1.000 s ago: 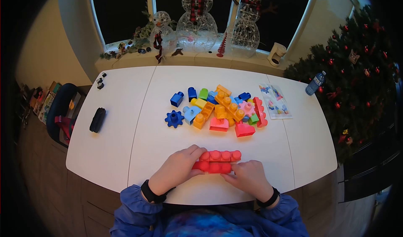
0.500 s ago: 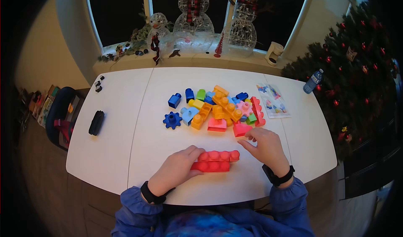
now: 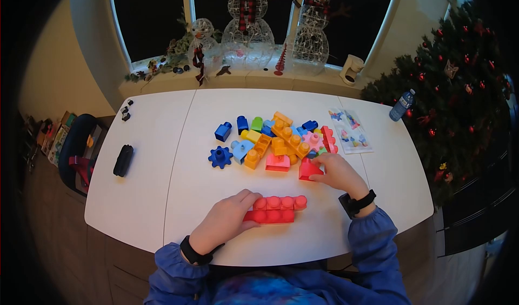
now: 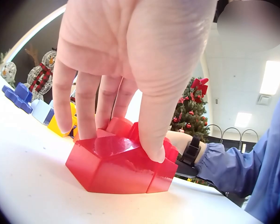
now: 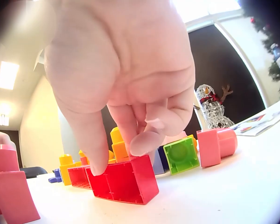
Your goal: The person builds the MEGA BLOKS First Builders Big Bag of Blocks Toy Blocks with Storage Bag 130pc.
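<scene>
Two rows of red blocks [image 3: 274, 216] lie side by side near the table's front. My left hand [image 3: 225, 222] holds their left end; in the left wrist view its thumb and fingers straddle the red block [image 4: 121, 170]. At the front right of the block pile, my right hand [image 3: 342, 174] has thumb and fingers on a loose red block [image 3: 308, 170]. The right wrist view shows that red block [image 5: 147, 179] tipped, its hollow side visible, pinched between thumb and fingers.
Behind the hands lies a pile of blocks, with yellow [image 3: 279, 146], blue [image 3: 220, 157] and pink pieces. A picture sheet [image 3: 352, 131] and a bottle [image 3: 402, 105] are at the right, a black case [image 3: 123, 161] at the left.
My right hand has left the red rows, moved up and right to the pile, and taken hold of the loose red block. The left hand keeps its grip in nearly the same place.
</scene>
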Demonstrator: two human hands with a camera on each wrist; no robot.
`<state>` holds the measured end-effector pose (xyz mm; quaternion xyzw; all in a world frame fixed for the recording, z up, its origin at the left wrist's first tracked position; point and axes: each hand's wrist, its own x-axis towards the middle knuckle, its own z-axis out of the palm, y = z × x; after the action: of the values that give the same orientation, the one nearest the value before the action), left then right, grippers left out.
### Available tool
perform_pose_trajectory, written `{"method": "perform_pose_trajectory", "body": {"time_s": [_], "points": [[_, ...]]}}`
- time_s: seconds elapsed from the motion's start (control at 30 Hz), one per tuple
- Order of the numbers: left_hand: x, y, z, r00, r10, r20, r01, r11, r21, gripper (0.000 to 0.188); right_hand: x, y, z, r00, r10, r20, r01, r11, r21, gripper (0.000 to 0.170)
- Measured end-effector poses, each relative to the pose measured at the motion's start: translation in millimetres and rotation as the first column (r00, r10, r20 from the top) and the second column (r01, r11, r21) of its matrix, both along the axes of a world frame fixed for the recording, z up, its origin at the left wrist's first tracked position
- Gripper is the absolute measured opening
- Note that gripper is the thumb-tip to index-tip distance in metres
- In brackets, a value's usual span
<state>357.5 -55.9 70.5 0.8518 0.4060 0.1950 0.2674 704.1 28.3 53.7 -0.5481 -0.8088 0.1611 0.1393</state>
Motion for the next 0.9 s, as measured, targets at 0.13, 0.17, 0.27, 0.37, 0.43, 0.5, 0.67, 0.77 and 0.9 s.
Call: {"method": "perform_pose_trajectory", "body": {"time_s": [0.13,0.17,0.27,0.37,0.43,0.5,0.67,0.77,0.9], "points": [[0,0,0,1.000,0.001,0.003,-0.001,1.000,-0.001,0.057,-1,-11,8,0.998,0.015,-0.056,-0.012,0.998,0.055,0.043],[0,0,0,1.000,0.001,0.003,-0.001,1.000,0.002,0.057,-3,-16,8,0.997,-0.011,-0.071,0.014,0.999,0.033,0.042],[0,0,-1,1.000,-0.001,0.004,0.001,1.000,0.010,0.057,-13,-28,23,0.994,-0.089,-0.058,0.085,0.994,-0.062,0.043],[0,0,-3,1.000,-0.004,0.008,0.004,1.000,0.016,0.057,-11,-30,16,0.992,-0.073,-0.101,0.072,0.997,-0.015,0.043],[0,1,-3,1.000,-0.004,0.012,0.004,1.000,0.015,0.057,-8,-30,6,0.990,-0.050,-0.130,0.054,0.998,0.026,0.044],[0,1,-3,1.000,-0.004,0.013,0.004,1.000,0.016,0.057,-6,-30,2,0.990,-0.046,-0.130,0.050,0.998,0.024,0.046],[-1,1,-3,1.000,-0.006,0.012,0.006,1.000,0.017,0.056,-2,-42,7,0.962,-0.120,-0.245,0.117,0.993,-0.028,0.049],[-1,0,-3,1.000,-0.005,0.009,0.005,1.000,0.011,0.056,-6,-62,33,0.920,-0.142,-0.366,0.131,0.990,-0.054,0.049],[0,1,-3,1.000,-0.001,0.011,0.001,1.000,0.015,0.056,3,-85,43,0.935,-0.032,-0.354,0.019,0.999,-0.042,0.049]]}}
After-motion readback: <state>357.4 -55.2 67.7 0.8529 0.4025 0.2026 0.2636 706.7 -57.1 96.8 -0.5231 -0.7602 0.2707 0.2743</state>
